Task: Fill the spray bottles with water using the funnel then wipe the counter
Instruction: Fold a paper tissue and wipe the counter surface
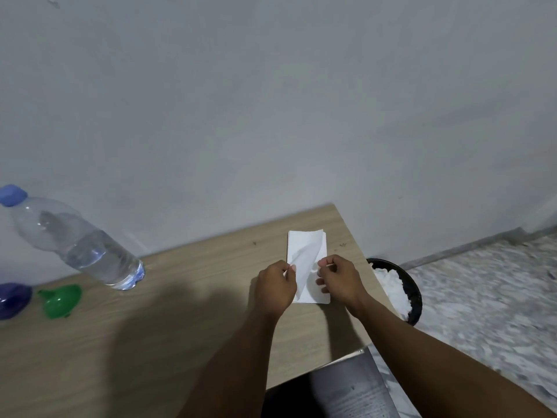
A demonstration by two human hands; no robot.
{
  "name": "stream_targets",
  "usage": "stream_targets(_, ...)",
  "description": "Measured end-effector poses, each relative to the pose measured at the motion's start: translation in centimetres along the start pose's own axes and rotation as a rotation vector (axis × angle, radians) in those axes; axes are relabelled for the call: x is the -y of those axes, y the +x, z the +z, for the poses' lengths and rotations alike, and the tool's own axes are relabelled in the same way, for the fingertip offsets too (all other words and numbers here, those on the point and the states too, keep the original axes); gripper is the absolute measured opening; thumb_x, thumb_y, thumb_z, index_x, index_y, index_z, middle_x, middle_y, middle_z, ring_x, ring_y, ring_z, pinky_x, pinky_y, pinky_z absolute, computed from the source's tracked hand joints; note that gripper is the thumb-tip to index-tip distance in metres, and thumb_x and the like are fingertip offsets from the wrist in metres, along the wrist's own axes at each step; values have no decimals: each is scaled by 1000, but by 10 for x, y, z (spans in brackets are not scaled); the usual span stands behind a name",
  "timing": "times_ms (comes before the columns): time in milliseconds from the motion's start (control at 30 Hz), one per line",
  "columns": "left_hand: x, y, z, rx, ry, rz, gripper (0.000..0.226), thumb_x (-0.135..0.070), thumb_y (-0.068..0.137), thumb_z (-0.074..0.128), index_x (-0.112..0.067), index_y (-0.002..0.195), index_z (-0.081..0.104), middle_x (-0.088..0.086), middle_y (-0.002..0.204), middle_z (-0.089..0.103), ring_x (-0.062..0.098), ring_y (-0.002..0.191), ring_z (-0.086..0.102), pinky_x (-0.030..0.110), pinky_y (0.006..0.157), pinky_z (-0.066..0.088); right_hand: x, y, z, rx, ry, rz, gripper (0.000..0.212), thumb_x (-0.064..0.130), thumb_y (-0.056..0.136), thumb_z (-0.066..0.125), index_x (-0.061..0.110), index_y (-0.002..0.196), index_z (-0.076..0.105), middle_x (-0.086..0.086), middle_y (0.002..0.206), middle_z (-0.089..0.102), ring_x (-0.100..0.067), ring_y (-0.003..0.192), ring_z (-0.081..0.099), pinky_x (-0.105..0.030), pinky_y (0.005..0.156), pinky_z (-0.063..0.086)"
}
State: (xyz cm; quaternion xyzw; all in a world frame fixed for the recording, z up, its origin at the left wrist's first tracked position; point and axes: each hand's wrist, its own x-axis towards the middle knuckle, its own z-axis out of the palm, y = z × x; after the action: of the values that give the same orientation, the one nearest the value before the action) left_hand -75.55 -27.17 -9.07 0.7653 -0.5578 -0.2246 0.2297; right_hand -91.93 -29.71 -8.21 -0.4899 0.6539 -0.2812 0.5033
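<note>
Both hands pinch one tissue between them.

Hands: two, left hand and right hand
Water bottle: one
Green funnel: one
Tissue stack: one
Black bin: one

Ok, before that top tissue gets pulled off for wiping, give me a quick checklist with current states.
1. Both hands on the top tissue: ok, left hand and right hand pinch its edges.
2. Tissue stack flat on the counter: ok.
3. Water bottle capped: ok, blue cap on.
4. Green funnel out of a bottle: ok, lying on the counter.
5. Spray bottles filled: cannot tell.
6. Bin within reach: ok, beside the counter.
</note>
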Motion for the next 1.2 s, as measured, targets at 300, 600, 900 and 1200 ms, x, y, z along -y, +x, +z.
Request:
stream_targets(300,23,3,-25,-73,-127,-104,29,-39,95,56,-18,76,62,-4,61,58,26,71,60,36,68,50,-8,-2,19,47,146,158,12,21,86,61,17,97,65,-6,98,70,-26,92,69,-51,86,59)
stream_targets(600,30,-6,-34,-2,-181,-114,21,-38,89,64,-22,78,69,-9,69,68,13,74,64,27,69,49,1,-10,47,6,529,259,17,21,96,50,11,103,61,-13,99,70,-30,91,68,-42,88,56)
stream_targets(900,18,-3,-58,-108,-205,-62,21,-33,95,55,-20,80,62,-4,67,63,16,69,59,28,56,38,-8,-7,53,28,515,289,29,33,99,52,9,114,57,-17,111,66,-26,96,66,-44,94,54)
stream_targets(1200,7,12,-86,-179,-305,-2,19,-34,91,54,-25,75,59,-6,65,64,17,67,63,34,64,51,-3,-6,50,100,458,272,23,39,99,54,16,103,58,-11,103,60,-27,101,64,-42,95,53)
